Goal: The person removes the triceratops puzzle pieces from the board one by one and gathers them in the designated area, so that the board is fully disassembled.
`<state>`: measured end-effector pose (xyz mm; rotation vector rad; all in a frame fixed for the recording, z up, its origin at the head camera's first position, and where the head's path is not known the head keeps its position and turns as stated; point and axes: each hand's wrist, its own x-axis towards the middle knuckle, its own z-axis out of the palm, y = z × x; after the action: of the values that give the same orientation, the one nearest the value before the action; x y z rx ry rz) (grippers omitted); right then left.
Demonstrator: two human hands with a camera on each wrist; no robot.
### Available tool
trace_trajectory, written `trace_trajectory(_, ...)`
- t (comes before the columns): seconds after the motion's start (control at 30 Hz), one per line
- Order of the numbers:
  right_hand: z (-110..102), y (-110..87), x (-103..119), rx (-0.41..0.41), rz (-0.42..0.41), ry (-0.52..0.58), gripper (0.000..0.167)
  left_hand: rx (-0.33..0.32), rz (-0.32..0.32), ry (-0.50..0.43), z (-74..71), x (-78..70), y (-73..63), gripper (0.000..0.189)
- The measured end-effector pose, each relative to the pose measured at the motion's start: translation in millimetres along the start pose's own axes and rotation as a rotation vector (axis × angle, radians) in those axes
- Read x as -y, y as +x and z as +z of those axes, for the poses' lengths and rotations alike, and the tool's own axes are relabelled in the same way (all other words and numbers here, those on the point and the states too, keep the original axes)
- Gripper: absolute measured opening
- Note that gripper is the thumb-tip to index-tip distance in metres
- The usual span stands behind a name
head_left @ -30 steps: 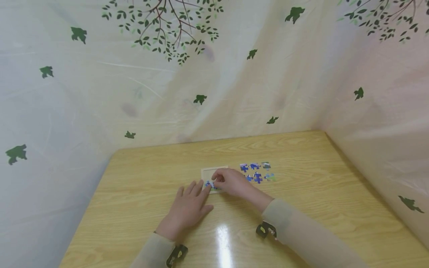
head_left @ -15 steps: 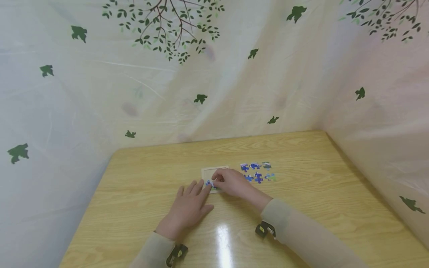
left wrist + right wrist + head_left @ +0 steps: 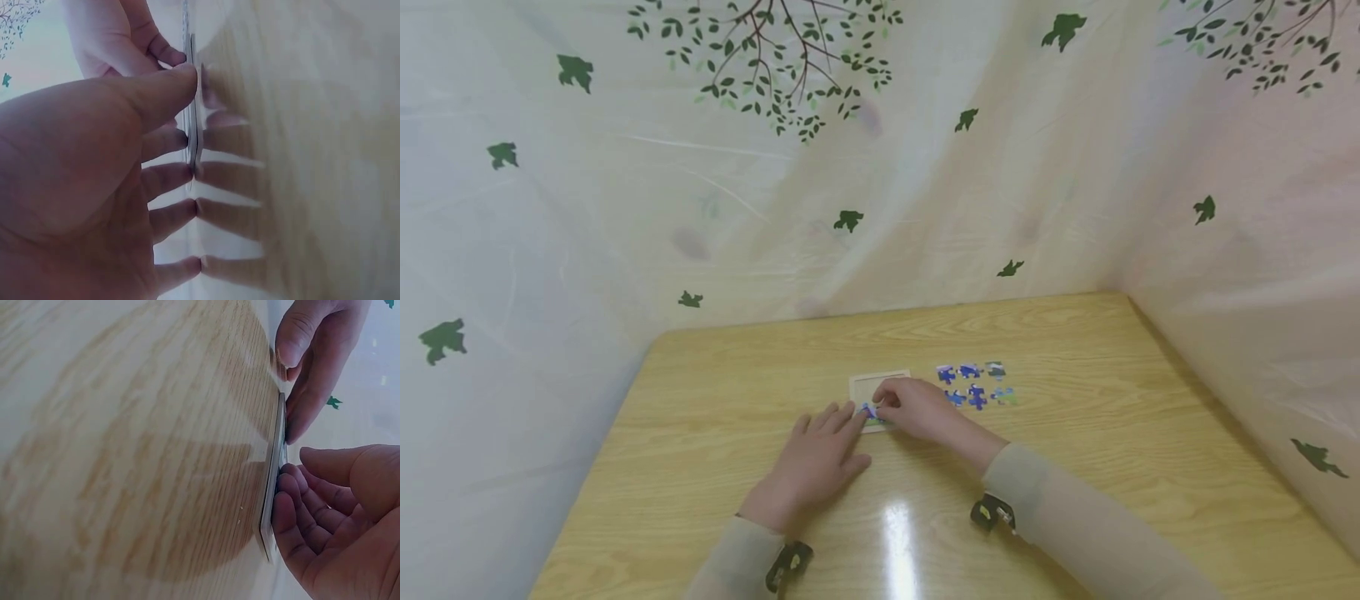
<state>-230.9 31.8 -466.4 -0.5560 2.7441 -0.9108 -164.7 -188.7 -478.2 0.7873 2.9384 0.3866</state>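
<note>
Flat, blue, card-like jigsaw pieces [image 3: 872, 410] by the spread left hand [image 3: 815, 457] look light, stiff, best edge-pinched; the curled right hand [image 3: 917, 406] hides any grip.

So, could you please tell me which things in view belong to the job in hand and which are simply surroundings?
The job:
frame
pieces inside it
loose pieces to its right

Surroundings:
table, beneath everything
curtain
wrist cameras
</note>
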Motion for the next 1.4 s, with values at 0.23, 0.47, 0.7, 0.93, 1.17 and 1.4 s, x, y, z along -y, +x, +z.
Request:
trace_trajectory(0.23, 0, 1.0, 2, 0.002, -0.004, -0.008, 0.024, 0.001, -0.019, -0.025, -3.2, 8.2, -1.6, 0.069)
trace_trajectory(0.47, 0, 1.7, 4, 0.013, -0.009, -0.015, 0.03, 0.004, -0.02, -0.029, -5.2, 11.0, -1.5, 0.067)
trace_trajectory(0.7, 4, 2.4, 4, 0.032, -0.022, -0.057, 0.033, 0.007, 0.001, -0.016, -3.4, 11.3, -0.3, 0.064)
trace_trajectory(0.93, 7, 2.2, 4, 0.043, -0.039, -0.097, 0.033, 0.013, 0.002, 0.0, -2.6, 9.9, 0.8, 0.062)
trace_trajectory(1.17, 8, 1.1, 6, 0.052, -0.015, -0.077, 0.034, 0.015, 0.001, -0.017, -4.4, 7.9, -0.5, 0.061)
trace_trajectory(1.4, 8, 2.8, 6, 0.054, -0.005, -0.056, 0.031, 0.012, 0.003, -0.031, -4.3, 7.8, -3.0, 0.06)
